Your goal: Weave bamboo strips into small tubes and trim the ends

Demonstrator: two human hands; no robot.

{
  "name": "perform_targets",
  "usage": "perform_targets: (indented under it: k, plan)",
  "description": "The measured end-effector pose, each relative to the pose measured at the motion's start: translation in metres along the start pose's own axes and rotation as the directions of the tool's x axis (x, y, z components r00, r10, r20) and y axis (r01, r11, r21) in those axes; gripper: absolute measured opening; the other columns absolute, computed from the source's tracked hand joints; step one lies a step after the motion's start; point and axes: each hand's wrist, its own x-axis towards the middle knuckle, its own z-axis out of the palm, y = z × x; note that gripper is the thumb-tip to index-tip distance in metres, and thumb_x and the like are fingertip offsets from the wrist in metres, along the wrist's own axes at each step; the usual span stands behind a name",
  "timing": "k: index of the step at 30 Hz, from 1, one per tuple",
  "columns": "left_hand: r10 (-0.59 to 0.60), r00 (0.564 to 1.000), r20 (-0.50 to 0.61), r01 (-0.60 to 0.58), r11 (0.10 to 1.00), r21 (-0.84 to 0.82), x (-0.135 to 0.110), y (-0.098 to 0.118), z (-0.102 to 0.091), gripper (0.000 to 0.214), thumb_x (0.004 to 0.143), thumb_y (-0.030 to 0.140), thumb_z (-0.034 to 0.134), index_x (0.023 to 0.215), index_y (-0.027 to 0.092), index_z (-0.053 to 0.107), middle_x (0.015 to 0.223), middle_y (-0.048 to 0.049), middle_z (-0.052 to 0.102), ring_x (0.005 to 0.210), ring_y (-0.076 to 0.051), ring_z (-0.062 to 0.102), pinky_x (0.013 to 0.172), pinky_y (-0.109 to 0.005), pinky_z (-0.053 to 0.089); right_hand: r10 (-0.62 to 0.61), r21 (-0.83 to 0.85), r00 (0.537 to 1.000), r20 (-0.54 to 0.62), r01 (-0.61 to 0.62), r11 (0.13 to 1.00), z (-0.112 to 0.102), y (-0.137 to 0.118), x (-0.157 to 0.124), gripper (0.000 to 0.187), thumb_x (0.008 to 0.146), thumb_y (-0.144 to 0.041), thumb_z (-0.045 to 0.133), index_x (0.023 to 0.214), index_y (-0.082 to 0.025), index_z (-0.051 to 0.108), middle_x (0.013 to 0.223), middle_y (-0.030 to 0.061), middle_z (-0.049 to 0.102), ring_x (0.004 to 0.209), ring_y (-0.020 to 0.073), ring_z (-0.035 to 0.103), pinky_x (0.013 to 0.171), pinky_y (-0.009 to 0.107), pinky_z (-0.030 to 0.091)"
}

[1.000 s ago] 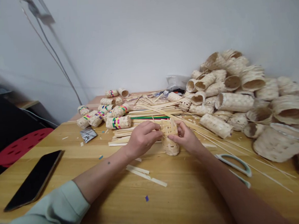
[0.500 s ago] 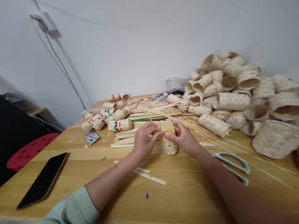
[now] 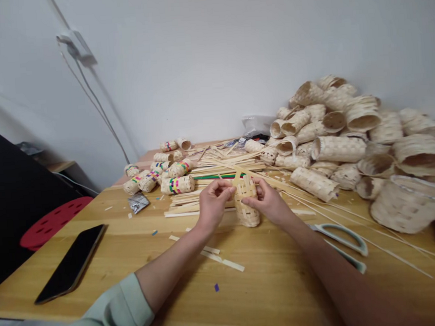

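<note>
A small woven bamboo-strip basket (image 3: 248, 213) stands upright on the table between my hands, its pale weave narrow and tube-shaped. My right hand (image 3: 267, 199) grips its right side, thumb across the front and fingers behind. At its upper left edge, my left hand (image 3: 216, 203) is closed in a pinch on a thin bamboo strip (image 3: 237, 177) that pokes up beside the weave. The fingertips partly hide where this strip joins the basket. White-handled scissors (image 3: 344, 238) lie near my right forearm.
Woven baskets (image 3: 339, 148) are heaped at the right against the wall. Loose bamboo strips (image 3: 185, 203) spread behind my hands. Colour-banded woven tubes (image 3: 177, 184) and a silver packet (image 3: 138, 202) lie at the left, a phone (image 3: 71, 265) nearer. Strip offcuts (image 3: 224, 263) lie in front.
The view has shifted slightly. My left fingers have moved a little away from the basket's front, showing more of its upper weave. My right hand keeps its hold.
</note>
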Motion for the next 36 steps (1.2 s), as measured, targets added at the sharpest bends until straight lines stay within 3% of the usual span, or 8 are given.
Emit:
perform_targets:
  k: [16,36]
  plan:
    - [-0.120,0.992,-0.047,0.123,0.991,0.051,0.007,0.008,0.003,0.016,0.060,0.027,0.068,0.064,0.014,0.061,0.052,0.0037,0.055,0.044,-0.007,0.048,0.045,-0.019,0.039,0.008,-0.038,0.999,0.033,-0.007,0.999,-0.001,0.007,0.002,0.055,0.066,-0.039,0.077,0.109,-0.024,0.046,0.100,0.0047,0.070,0.089,0.0218,0.068,0.076,0.035,0.054]
    - [-0.230,0.972,0.044,0.223,0.967,0.125,0.017,0.013,-0.001,0.014,0.060,0.025,0.065,0.061,0.015,0.056,0.046,0.0045,0.051,0.039,-0.007,0.044,0.041,-0.020,0.035,0.027,-0.066,0.999,0.020,-0.026,0.998,-0.002,0.008,0.001,0.056,0.066,-0.039,0.076,0.111,-0.023,0.046,0.099,0.0058,0.071,0.087,0.0220,0.068,0.073,0.034,0.054]
